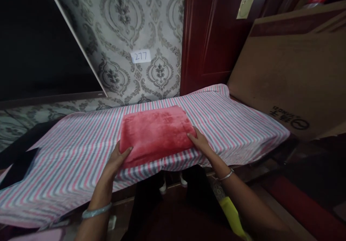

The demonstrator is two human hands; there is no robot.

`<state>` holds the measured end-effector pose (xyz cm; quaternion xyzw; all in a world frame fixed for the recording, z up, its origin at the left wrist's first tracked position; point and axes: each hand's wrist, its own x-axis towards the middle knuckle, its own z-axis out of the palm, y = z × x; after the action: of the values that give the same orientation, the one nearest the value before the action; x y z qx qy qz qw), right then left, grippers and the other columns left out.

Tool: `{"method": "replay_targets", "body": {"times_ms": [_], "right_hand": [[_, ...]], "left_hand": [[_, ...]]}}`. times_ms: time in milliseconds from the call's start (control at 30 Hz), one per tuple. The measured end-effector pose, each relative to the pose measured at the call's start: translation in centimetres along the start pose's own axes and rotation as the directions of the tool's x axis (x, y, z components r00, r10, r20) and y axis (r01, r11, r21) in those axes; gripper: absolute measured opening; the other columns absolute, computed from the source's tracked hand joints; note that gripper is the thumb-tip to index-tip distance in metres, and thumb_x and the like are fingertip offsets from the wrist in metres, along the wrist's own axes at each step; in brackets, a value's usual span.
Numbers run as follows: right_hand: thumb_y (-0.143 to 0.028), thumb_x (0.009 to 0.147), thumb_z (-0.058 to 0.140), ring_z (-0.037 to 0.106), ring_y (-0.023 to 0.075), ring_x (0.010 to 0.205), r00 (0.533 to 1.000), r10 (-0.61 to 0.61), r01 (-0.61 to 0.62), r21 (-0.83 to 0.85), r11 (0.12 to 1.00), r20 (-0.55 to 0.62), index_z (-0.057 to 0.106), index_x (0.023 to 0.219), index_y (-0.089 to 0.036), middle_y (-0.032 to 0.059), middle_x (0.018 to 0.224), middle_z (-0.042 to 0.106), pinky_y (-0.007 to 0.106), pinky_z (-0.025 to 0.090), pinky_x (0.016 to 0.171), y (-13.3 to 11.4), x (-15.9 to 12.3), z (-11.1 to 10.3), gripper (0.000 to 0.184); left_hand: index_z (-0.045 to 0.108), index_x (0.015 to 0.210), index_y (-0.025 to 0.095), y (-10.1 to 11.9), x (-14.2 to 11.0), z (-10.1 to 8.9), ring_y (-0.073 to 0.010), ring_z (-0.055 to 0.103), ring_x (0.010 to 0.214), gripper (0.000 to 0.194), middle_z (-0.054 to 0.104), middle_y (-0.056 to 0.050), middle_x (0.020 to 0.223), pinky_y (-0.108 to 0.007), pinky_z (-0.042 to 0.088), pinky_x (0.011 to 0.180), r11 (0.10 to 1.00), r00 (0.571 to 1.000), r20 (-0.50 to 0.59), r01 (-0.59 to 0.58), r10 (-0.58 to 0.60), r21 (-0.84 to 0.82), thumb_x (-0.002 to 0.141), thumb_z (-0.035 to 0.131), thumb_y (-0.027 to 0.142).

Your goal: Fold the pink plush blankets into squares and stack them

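Note:
A red plush cloth (156,134), folded into a flat rectangle, lies on the striped sheet near its front edge. My left hand (119,158) grips its left front corner, the thumb resting on top and the other fingers at the side, partly hidden. At the right edge, my right hand (198,139) holds the cloth the same way, thumb above and fingers mostly out of sight. What kind of article the cloth is, I cannot tell. Pink, grey and white stripes cover the sheet (227,122) beneath it.
A large cardboard box (283,75) leans at the right beside a dark red door (208,35). On the left hangs a black screen (40,43). A paper label (141,56) reading 277 is on the patterned wall. A dark flat object (20,167) lies at the sheet's left end.

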<state>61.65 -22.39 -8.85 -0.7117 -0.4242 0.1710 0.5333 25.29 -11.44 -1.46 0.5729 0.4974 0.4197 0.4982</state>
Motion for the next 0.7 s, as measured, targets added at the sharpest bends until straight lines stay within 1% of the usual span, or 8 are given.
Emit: {"method": "replay_targets", "body": {"times_ms": [100,200,267,367,433,500,600,700], "right_hand": [[-0.051,0.08,0.065,0.062,0.0312,0.126,0.996,-0.057,0.065,0.124,0.99,-0.064,0.058,0.138,-0.022,0.0116,0.138,0.066,0.051,0.046,0.112,-1.1,0.0,0.5,0.066],[-0.048,0.083,0.063,0.061,0.0292,0.128,0.981,-0.137,0.163,0.195,0.967,-0.138,0.057,0.138,-0.02,0.0131,0.139,0.065,0.048,0.046,0.113,-2.2,-1.0,1.1,0.063],[-0.048,0.083,0.063,0.059,0.0299,0.13,0.979,-0.145,0.171,0.198,0.965,-0.141,0.057,0.138,-0.02,0.0133,0.141,0.064,0.048,0.045,0.115,-2.4,-1.9,1.5,0.062],[-0.049,0.082,0.063,0.064,0.0317,0.124,0.995,-0.098,0.103,0.186,0.977,-0.036,0.06,0.135,-0.021,0.0124,0.136,0.068,0.051,0.047,0.112,-1.7,-3.0,2.0,0.06],[-0.05,0.082,0.064,0.066,0.0322,0.121,0.997,-0.076,0.07,0.188,0.98,0.027,0.061,0.134,-0.021,0.012,0.133,0.07,0.052,0.048,0.111,-1.2,-3.3,2.1,0.06],[-0.051,0.082,0.064,0.065,0.0325,0.122,0.995,-0.08,0.069,0.193,0.979,0.051,0.062,0.134,-0.02,0.0124,0.134,0.07,0.052,0.047,0.112,-1.0,-3.3,2.0,0.061],[-0.051,0.084,0.064,0.064,0.0322,0.124,0.989,-0.136,0.123,0.193,0.973,0.058,0.062,0.135,-0.02,0.0119,0.135,0.069,0.051,0.046,0.113,-1.2,-3.1,1.8,0.059],[-0.05,0.085,0.064,0.063,0.0318,0.124,0.984,-0.179,0.178,0.158,0.971,-0.007,0.065,0.133,-0.023,0.0114,0.134,0.069,0.051,0.047,0.111,-1.5,-3.1,1.8,0.055]], "left_hand": [[0.061,0.131,0.022,1.1,0.3,0.1,-0.0303,0.074,0.101,0.074,0.076,-0.012,0.116,-0.043,0.062,0.087,0.998,1.0,-0.005,0.016,-0.016,-0.067,0.064,0.087,0.04],[0.061,0.133,0.023,2.3,1.0,-1.1,-0.0292,0.072,0.108,0.078,0.074,-0.01,0.122,-0.041,0.06,0.096,0.996,0.992,-0.097,-0.09,0.087,-0.029,0.062,0.085,0.042],[0.062,0.132,0.024,2.3,1.4,-2.2,-0.0298,0.069,0.115,0.081,0.072,-0.008,0.126,-0.041,0.056,0.102,0.992,0.984,-0.119,-0.128,0.13,0.022,0.058,0.086,0.046],[0.065,0.127,0.022,0.7,1.7,-3.7,-0.0334,0.068,0.117,0.085,0.073,-0.011,0.123,-0.045,0.054,0.105,0.995,0.999,-0.031,-0.012,0.015,0.099,0.051,0.09,0.048],[0.064,0.129,0.021,-0.9,1.9,-4.5,-0.035,0.067,0.119,0.084,0.072,-0.015,0.123,-0.047,0.053,0.106,0.987,0.997,0.011,0.069,-0.071,0.142,0.055,0.087,0.053],[0.059,0.138,0.021,-1.9,2.4,-5.2,-0.0368,0.064,0.123,0.088,0.068,-0.017,0.13,-0.052,0.052,0.107,0.973,0.995,-0.051,0.091,-0.082,0.211,0.062,0.081,0.06],[0.051,0.147,0.019,-1.5,4.0,-5.3,-0.0418,0.054,0.136,0.099,0.058,-0.02,0.143,-0.059,0.045,0.113,0.919,0.977,-0.179,-0.034,0.113,0.392,0.063,0.077,0.064],[0.054,0.144,0.019,1.0,5.8,-3.3,-0.041,0.04,0.148,0.091,0.053,-0.018,0.151,-0.056,0.028,0.126,0.782,0.904,-0.051,-0.339,0.426,0.522,0.067,0.075,0.062]]}}
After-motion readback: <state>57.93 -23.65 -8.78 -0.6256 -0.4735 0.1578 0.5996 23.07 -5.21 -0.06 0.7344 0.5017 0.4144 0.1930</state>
